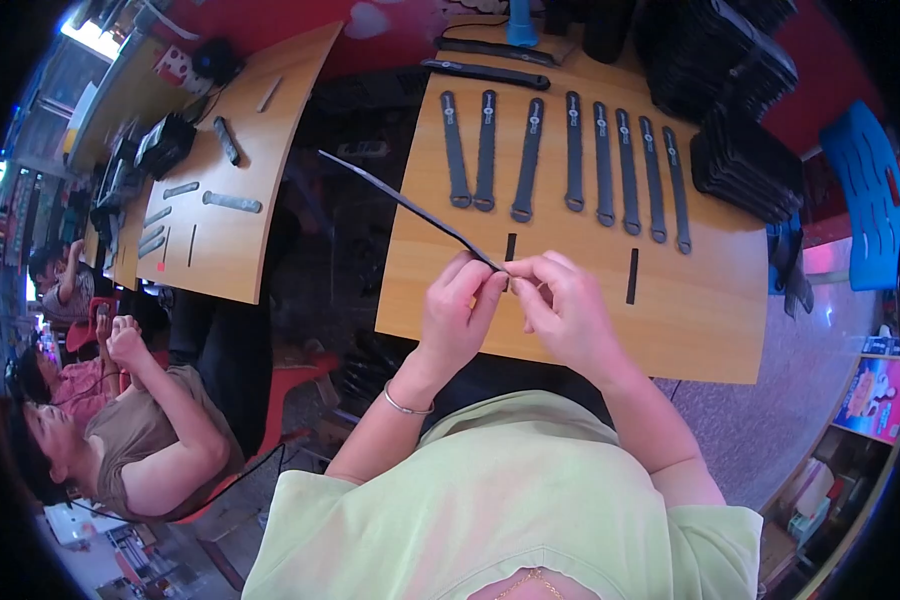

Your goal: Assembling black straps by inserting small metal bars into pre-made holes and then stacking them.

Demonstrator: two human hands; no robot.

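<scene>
Above the near edge of the wooden table (pixel 700 340), a long black strap (pixel 410 207) is seen almost edge-on, slanting up and left from my fingers. My left hand (pixel 452 310) pinches it near its lower end. The fingertips of my right hand (pixel 567 305) close on that same end, touching the left ones; the very tip is hidden between them. Several dark straps (pixel 574 150) with printed marks lie in a row beyond my hands, each with a loop at its near end. A short black strip (pixel 633 277) lies right of my right hand, and another strip (pixel 511 247) just beyond my fingertips.
Tall stacks of black straps (pixel 745 165) stand at the table's far right. Across the back left lie more bundled straps (pixel 485 73) near a blue stand (pixel 521 25). A co-worker (pixel 160 430) sits left by another table (pixel 240 170). A blue chair (pixel 867 195) stands right.
</scene>
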